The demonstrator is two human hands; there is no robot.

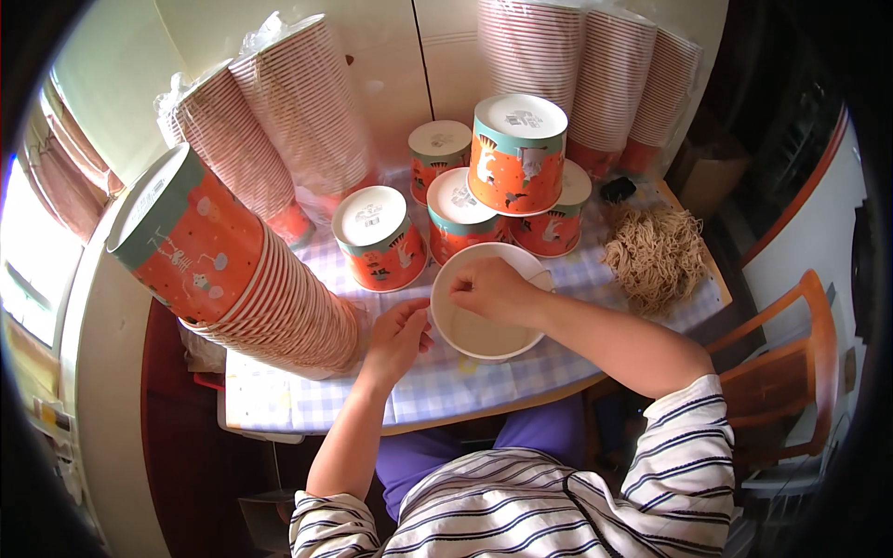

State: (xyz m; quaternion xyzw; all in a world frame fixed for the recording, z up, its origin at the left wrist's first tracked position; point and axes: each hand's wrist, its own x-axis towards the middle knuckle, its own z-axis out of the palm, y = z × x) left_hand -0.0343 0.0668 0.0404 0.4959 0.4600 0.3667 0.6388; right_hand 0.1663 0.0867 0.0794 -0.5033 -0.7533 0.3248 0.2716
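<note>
A white-lined paper bucket stands mouth up at the table's near edge. My right hand reaches into its mouth, fingers pinched near the inner left wall; whatever they hold is too small to make out. A thin pale cord loop shows at the right rim, by that wrist. Just outside the bucket's left side is my left hand, its fingers loosely curled and apart, tips close to the outer wall. I see nothing in it. Right of the bucket lies a heap of tan cords.
Orange-and-green paper buckets stand upside down beyond, including a near-left one and one stacked on top. A tall nested stack leans at left. Plastic-wrapped stacks line the wall. A wooden chair stands right of the checked-cloth table.
</note>
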